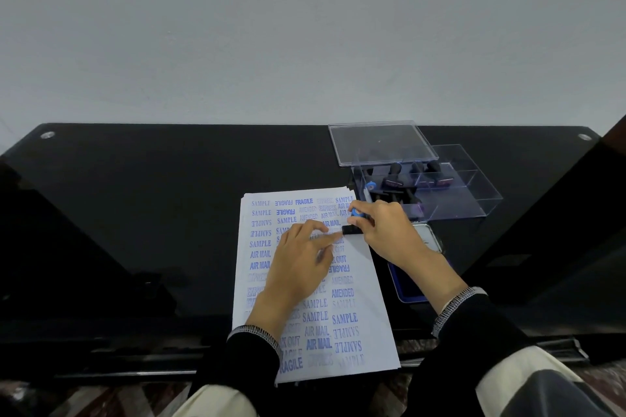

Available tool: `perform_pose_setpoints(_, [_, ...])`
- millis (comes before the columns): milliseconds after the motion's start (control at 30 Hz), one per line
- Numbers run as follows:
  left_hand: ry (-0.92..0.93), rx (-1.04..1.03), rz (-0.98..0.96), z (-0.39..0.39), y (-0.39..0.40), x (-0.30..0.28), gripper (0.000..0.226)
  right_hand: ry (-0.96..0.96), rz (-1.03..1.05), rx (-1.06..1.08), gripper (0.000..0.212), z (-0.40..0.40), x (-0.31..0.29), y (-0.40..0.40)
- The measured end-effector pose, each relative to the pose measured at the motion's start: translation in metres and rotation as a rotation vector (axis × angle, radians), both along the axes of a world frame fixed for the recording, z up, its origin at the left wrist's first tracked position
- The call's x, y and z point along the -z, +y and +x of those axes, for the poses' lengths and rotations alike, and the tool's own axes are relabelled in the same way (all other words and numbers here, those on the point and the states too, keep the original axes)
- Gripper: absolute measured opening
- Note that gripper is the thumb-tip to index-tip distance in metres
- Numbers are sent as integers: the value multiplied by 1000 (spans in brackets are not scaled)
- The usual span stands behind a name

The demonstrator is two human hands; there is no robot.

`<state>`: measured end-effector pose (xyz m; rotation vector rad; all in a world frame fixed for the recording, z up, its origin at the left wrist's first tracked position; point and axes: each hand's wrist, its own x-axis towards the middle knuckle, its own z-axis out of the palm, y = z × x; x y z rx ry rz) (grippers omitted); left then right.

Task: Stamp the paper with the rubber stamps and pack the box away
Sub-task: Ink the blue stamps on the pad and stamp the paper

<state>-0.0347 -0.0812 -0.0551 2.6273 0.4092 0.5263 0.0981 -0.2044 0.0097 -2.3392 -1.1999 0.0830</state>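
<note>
Bare black counter (135,213) stretches left of the stamped paper (355,315), whose near edge overhangs the counter's front. The left hand (298,264) lies on the sheet, fingers straight and spread. The right hand (386,230) pinches a blue-topped rubber stamp (352,229) onto the paper's right edge, just before the open clear stamp box (474,200).

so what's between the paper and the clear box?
Head view: only a narrow strip of bare black table separates the paper from the clear box.

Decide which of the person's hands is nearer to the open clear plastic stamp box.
Right. The right hand grips a stamp on the paper just in front of the clear plastic stamp box. The left hand rests flat on the paper, farther to the box's left.
</note>
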Motion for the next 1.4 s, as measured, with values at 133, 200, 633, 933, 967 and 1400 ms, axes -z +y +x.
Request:
perform_pose_setpoints(133, [-2, -5, -66, 0, 0, -2, 32, -19, -16, 1, 15, -1, 2, 1])
perform_pose_setpoints(200, [-16, -3, -141, 0, 0, -4, 30, -21, 4, -2, 13, -1, 3, 1])
perform_pose_setpoints(633, [-82, -437, -192, -45, 56, -2, 27, 30, 110, 25, 13, -6, 11, -2])
perform_pose_setpoints(933, [-44, -455, -175, -49, 56, 0, 33, 88, 131, 44, 21, -11, 12, -4])
perform_pose_setpoints(967, [-41, -456, -169, -50, 55, 0, 33, 74, 121, 53, 21, -10, 12, -3])
perform_pose_setpoints(1400, [-13, -445, -120, -51, 52, -2, 34, 38, 41, 119, 23, -9, 10, 8])
